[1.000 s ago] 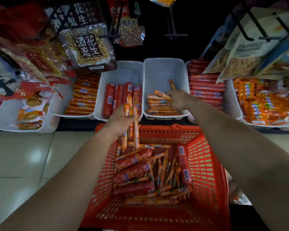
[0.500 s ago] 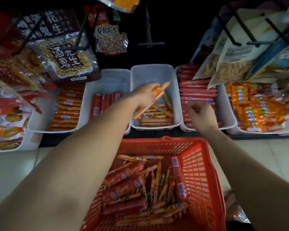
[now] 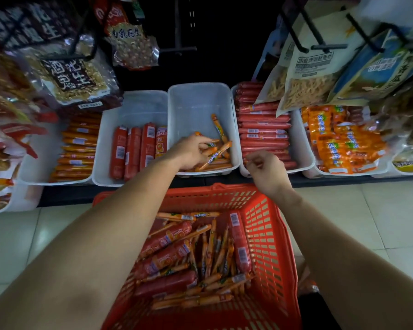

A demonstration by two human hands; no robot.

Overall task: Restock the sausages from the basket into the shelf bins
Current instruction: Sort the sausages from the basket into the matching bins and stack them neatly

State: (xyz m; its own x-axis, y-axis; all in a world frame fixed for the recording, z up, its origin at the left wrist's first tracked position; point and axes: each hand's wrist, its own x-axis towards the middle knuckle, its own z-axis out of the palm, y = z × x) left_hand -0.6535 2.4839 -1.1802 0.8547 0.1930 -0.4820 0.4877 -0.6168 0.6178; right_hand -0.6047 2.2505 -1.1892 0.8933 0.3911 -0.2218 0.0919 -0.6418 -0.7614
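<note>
Now we grip thin orange sausages (image 3: 215, 154) in the curled fingers (image 3: 202, 148) of our left hand (image 3: 188, 152) inside the middle white bin (image 3: 196, 101), while our right hand (image 3: 266, 169), fingers curled on nothing, hovers near the red basket (image 3: 267, 234)'s far rim.

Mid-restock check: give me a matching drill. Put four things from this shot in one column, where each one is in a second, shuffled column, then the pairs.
Things
1. left hand
2. right hand
3. red basket
4. thick red sausages

Places
A. lowest in view, nearest the camera
B. in the middle bin, gripping thin orange sausages
C. lying in the white bin left of the middle one
D. fingers curled, holding nothing, in front of the long red sausages

Pairs: 1-B, 2-D, 3-A, 4-C
</note>
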